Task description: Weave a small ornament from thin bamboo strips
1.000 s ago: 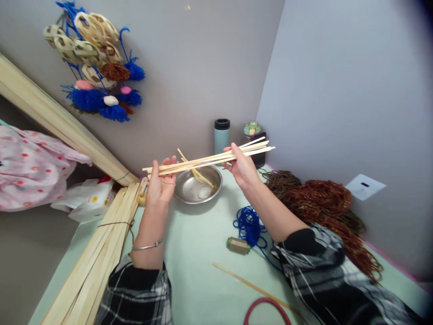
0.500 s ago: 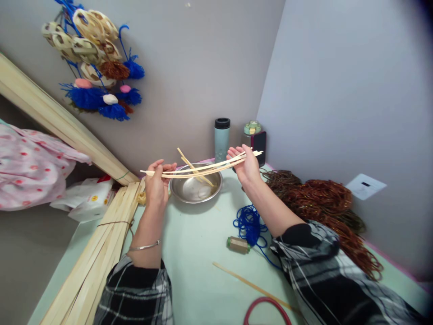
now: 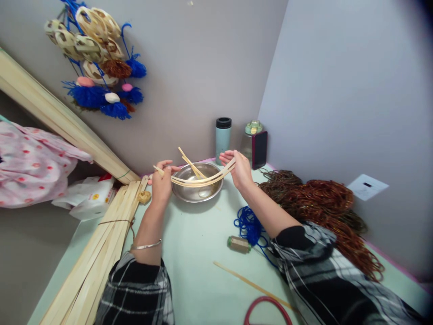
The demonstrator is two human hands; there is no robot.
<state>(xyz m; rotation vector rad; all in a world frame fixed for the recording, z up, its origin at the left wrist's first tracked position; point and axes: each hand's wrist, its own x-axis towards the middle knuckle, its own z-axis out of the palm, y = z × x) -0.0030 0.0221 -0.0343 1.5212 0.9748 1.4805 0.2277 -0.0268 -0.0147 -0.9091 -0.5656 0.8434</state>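
Observation:
Several thin pale bamboo strips (image 3: 199, 182) bow downward between my two hands, over the near part of a steel bowl (image 3: 184, 195). My left hand (image 3: 161, 180) pinches one end of them, thumb on top, at the bowl's left side. At the right, my right hand (image 3: 241, 169) holds the other end between thumb and palm, its fingers pointing left. Inside the bowl, other short strips (image 3: 190, 164) lean on the far rim and stick up. A little liquid seems to lie in the bowl.
Left, a tied bundle of flat strips (image 3: 98, 248) lies on the table. A tumbler (image 3: 223, 137), a bottle (image 3: 253, 128) and a phone (image 3: 260, 150) stand behind. Blue cord (image 3: 250, 223), a thread spool (image 3: 238, 244), brown yarn (image 3: 324, 198) and a red handle loop (image 3: 267, 301) lie right.
My hands have come closer together, and the strips between them have sagged into a deeper curve. The right end no longer sticks out past my right hand.

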